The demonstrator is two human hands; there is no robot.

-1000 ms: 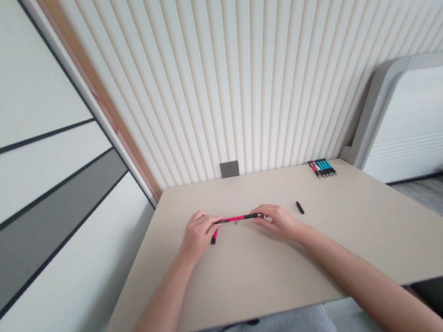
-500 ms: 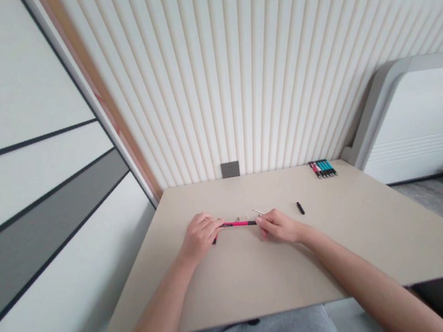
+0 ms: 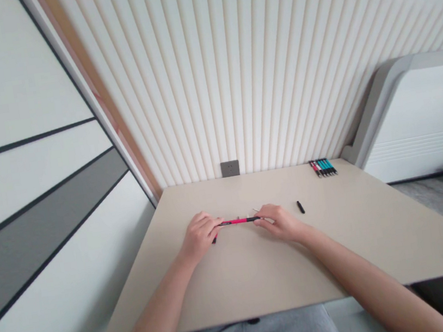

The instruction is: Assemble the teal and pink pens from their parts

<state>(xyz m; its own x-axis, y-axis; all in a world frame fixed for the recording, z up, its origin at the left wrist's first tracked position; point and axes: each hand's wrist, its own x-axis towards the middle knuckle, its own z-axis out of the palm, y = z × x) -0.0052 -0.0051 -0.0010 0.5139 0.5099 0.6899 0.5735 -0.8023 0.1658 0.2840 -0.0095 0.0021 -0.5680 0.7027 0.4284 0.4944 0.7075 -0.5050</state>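
Note:
Between my two hands a slim red and black pen [image 3: 238, 221] lies level, just over the tabletop. My left hand [image 3: 200, 236] is closed on its left end, and my right hand [image 3: 279, 221] pinches the black right end between thumb and fingers. Partly under my left hand rests another red and black piece [image 3: 215, 239]. Beyond the pen are tiny parts, too small to name, and a thin light rod [image 3: 255, 209] that my right hand partly covers. A short black piece [image 3: 300, 207] lies to the right of my right hand.
Several red and teal pens [image 3: 323, 167] lie in a row at the back right of the beige table [image 3: 245, 278]. Behind the table rises a ribbed wall with a dark socket [image 3: 230, 168]. A white cabinet [image 3: 50, 239] stands on the left.
The fingers of my right hand have shifted their grip on the pen's black end and now cover more of the light rod. My left hand stays almost where it was.

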